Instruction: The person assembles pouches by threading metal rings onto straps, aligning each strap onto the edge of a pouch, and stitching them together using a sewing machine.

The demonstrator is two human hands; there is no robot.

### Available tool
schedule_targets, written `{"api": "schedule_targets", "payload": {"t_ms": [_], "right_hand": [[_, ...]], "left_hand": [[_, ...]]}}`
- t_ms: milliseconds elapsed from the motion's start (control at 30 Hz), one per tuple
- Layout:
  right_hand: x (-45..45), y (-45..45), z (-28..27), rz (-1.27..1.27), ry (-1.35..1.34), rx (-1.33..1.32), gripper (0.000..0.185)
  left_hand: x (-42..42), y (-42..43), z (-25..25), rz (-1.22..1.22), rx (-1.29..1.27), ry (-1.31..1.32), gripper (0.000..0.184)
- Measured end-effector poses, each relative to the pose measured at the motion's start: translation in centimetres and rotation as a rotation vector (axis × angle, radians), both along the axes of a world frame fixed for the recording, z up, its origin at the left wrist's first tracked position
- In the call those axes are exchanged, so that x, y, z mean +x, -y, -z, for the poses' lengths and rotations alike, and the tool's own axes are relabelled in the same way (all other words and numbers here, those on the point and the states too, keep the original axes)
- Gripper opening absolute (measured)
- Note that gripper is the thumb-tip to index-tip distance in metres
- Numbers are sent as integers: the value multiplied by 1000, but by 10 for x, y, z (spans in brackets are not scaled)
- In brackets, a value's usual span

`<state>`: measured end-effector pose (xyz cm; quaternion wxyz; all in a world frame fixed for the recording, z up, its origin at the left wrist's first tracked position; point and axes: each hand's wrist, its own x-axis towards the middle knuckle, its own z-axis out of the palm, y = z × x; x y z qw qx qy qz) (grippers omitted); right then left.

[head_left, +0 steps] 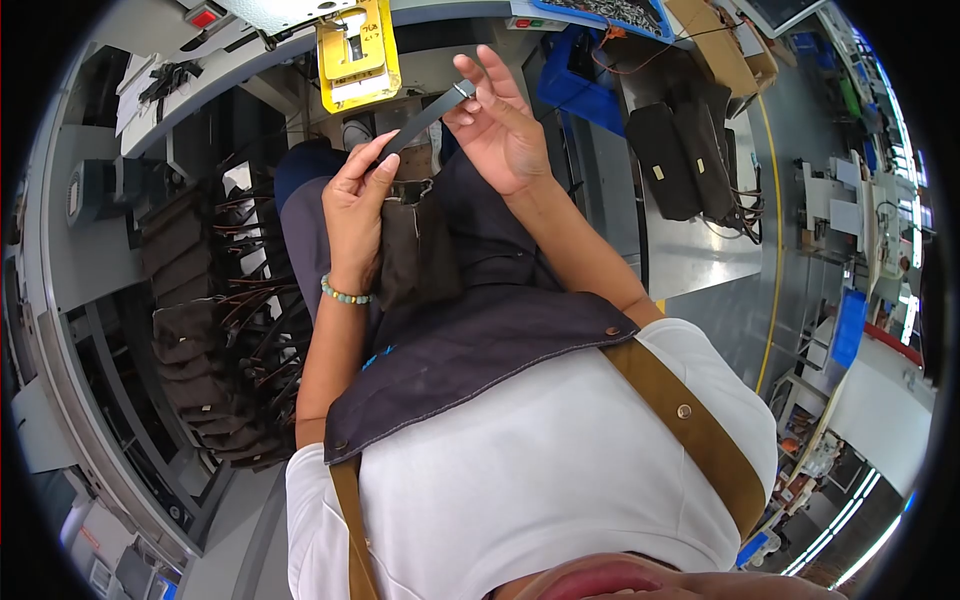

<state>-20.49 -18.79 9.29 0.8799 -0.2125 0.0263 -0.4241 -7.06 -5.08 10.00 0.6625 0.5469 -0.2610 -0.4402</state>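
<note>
My left hand [355, 205], with a beaded bracelet at the wrist, pinches a dark narrow strap [420, 122] between thumb and fingers. The strap slants up to the right, and my right hand [500, 135] holds its far end, near a small metal piece [463, 90]. Two fingertips of that hand point upward and its palm faces the camera. A dark fabric pouch [415, 250] hangs below my left hand, over my lap, with a metal edge showing at its top.
A yellow machine part [358, 55] stands ahead. Stacked dark pouches [205, 370] with cords lie at left. More dark pouches [680, 160] rest on a metal surface [700, 255] at right. Behind them are a blue bin [575, 85], a blue tray [610, 12] of small parts and a cardboard box [715, 45].
</note>
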Motion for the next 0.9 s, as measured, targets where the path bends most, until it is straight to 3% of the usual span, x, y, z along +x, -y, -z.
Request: {"api": "schedule_targets", "payload": {"t_ms": [67,167,300,400,533,633,733,800,833,900], "right_hand": [[-1,0,-8,-61,5,19,32],[-2,0,-16,-227,-171,18,33],[0,0,2,-265,-402,-104,39],[-3,2,-14,-178,-641,-294,34],[-13,17,-54,-328,-630,-482,30],[-14,34,-62,-390,-675,-842,26],[-9,54,-99,-64,-804,-812,20],[4,83,-114,197,-806,-764,20],[16,93,-130,254,-933,-868,21],[47,108,-144,264,-947,-1148,22]], "left_hand": [[-1,1,1,-13,-66,97,28],[-3,4,2,-68,-126,219,27],[-3,2,5,-103,-114,339,27],[-4,2,7,-123,-112,372,27],[7,1,5,-99,-130,347,22],[16,-1,3,-9,-131,358,29],[28,1,-2,-154,-163,202,41],[56,5,-12,-122,-131,252,53],[67,11,-13,-110,-137,273,56],[89,26,-17,-50,-105,313,63]]}}
